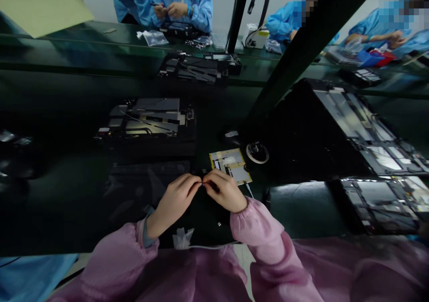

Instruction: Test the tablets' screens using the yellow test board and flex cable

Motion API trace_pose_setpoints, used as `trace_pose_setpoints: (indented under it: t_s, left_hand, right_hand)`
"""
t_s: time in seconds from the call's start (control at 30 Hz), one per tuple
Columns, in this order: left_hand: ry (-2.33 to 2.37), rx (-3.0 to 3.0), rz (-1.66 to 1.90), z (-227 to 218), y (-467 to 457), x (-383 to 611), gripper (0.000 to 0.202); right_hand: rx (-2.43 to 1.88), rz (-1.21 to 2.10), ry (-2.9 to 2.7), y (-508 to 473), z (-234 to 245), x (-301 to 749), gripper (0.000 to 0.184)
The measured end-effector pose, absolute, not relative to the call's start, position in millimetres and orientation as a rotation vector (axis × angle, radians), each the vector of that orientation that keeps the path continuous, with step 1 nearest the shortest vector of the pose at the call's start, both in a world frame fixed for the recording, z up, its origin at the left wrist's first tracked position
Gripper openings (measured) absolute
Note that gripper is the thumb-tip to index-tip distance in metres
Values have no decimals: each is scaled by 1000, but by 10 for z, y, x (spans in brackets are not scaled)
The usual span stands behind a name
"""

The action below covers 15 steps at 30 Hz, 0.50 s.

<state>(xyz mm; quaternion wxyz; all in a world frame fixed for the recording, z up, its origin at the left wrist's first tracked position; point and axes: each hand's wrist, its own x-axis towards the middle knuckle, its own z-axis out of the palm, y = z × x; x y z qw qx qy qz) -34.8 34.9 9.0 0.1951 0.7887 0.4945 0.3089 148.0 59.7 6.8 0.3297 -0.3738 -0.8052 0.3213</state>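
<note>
My left hand (177,198) and my right hand (225,189) meet fingertip to fingertip above the dark bench. Both are pinched closed around something tiny and dark, too small to name. Just beyond my right hand lies a flat silver panel with yellow edges (237,173), partly covered by my fingers. A thin white cable or stick (250,189) shows between that panel and my right sleeve. Below my hands, a small white piece (219,224) rests on the bench, and a crumpled clear plastic scrap (183,238) is at the front edge.
An opened device housing (150,119) lies beyond my left hand. A tape roll (257,153) sits right of the panel. Stacked housings (375,132) fill the right side. A dark slanted post (288,74) crosses the upper right. Several people in blue (197,7) work across the bench.
</note>
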Motion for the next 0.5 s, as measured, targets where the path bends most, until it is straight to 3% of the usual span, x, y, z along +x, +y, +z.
trace_pose_setpoints:
  t_s: [0.5]
  left_hand:
    - [1390,2209,894,108,318,-306,13]
  right_hand:
    - [-981,750,-2137,603,64,1460,13]
